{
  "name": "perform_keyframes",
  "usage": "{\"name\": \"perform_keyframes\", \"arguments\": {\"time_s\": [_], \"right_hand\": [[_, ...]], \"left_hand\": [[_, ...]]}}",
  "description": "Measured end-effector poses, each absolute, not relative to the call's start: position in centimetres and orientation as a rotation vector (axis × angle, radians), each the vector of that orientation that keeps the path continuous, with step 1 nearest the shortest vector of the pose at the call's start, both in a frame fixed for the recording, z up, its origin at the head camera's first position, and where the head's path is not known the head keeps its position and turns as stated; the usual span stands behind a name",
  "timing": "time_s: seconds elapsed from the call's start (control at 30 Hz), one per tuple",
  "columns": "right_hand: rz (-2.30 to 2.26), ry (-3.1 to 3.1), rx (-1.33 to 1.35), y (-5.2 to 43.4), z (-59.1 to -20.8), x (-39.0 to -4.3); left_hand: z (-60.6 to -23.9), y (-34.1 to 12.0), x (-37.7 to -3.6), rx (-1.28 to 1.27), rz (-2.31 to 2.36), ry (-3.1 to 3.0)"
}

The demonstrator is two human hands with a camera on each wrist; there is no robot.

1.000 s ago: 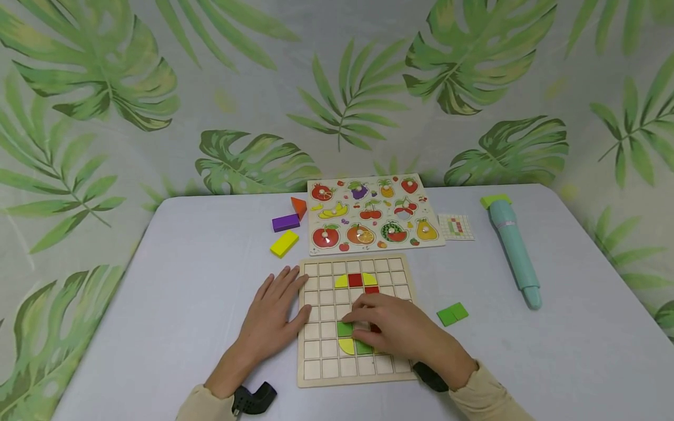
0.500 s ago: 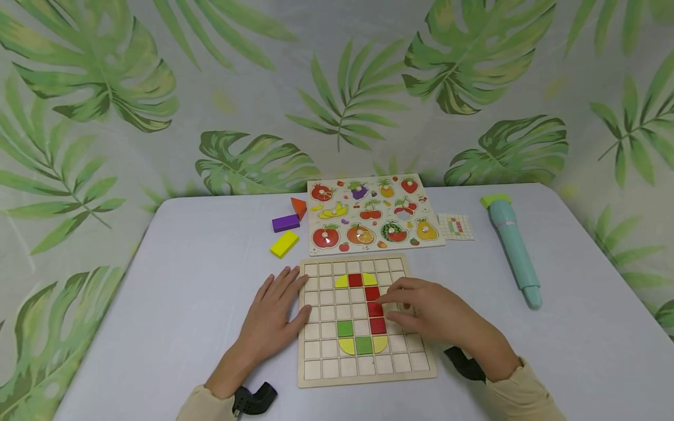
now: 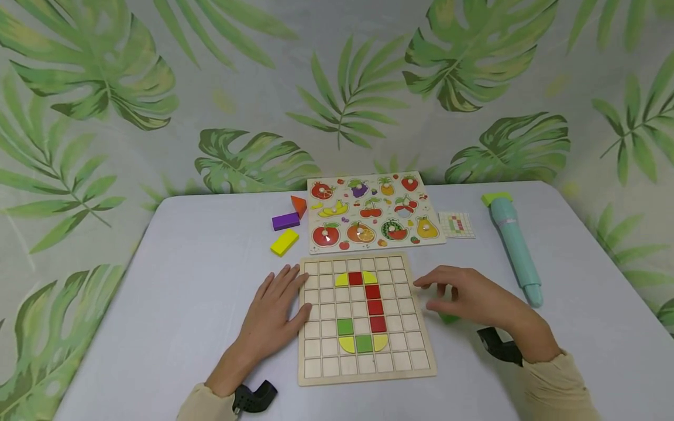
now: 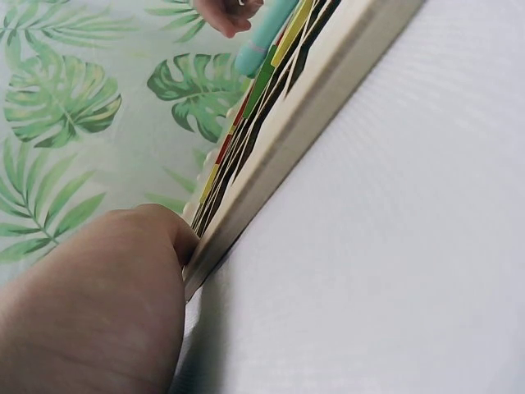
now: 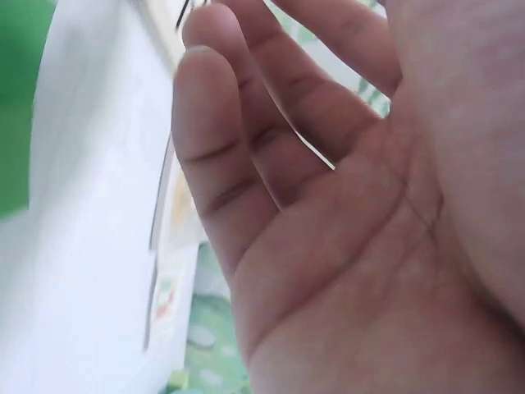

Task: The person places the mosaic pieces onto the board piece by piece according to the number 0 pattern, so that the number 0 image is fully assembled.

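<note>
My left hand (image 3: 274, 310) lies flat with spread fingers, its fingertips and thumb at the left edge of the wooden grid board (image 3: 321, 367). Set in the board's squares are red tiles (image 3: 374, 307), green tiles (image 3: 364, 344) and yellow quarter-round tiles (image 3: 346, 344). To the right of the board hovers my right hand (image 3: 474, 295), fingers loosely bent and nothing between them. Beneath it a green tile (image 3: 449, 318) on the table peeks out, mostly covered by the hand. In the right wrist view a blurred green tile (image 5: 20, 107) shows at the left, beside the bare palm (image 5: 353, 271).
Behind the board lies a fruit knob puzzle (image 3: 350, 219), with a small pattern card (image 3: 457, 225) at its right. Orange, purple (image 3: 286, 221) and yellow blocks (image 3: 285, 242) sit to its left. A teal cylindrical tool (image 3: 516, 251) lies at the right, against a lime-green block (image 3: 497, 199).
My right hand has moved right, off the board and over the loose green tiles, uncovering the red, green and yellow tiles in the grid. The left hand has stayed put.
</note>
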State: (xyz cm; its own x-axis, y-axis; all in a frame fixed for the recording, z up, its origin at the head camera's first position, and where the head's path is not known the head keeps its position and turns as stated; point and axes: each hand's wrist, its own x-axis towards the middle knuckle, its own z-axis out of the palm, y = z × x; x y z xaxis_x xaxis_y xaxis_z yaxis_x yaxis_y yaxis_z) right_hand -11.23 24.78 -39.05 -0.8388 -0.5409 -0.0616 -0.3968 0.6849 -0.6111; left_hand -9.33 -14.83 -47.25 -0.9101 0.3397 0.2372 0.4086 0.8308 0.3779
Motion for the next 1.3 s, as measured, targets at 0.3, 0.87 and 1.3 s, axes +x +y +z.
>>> {"name": "perform_keyframes", "arguments": {"time_s": [0.3,0.87,1.3], "right_hand": [[-0.925,2.584,-0.694,27.8,-40.2,-11.8],[-0.956,2.435,-0.619,30.4,-41.1,-12.0],[-0.913,2.638,-0.725,29.8,-41.9,-12.0]], "left_hand": [[-47.3,-14.9,-9.3,-0.585,-0.649,-2.854],[-47.1,-14.9,-9.3,-0.582,-0.636,-2.849],[-47.2,-14.8,-9.3,-0.588,-0.653,-2.848]]}}
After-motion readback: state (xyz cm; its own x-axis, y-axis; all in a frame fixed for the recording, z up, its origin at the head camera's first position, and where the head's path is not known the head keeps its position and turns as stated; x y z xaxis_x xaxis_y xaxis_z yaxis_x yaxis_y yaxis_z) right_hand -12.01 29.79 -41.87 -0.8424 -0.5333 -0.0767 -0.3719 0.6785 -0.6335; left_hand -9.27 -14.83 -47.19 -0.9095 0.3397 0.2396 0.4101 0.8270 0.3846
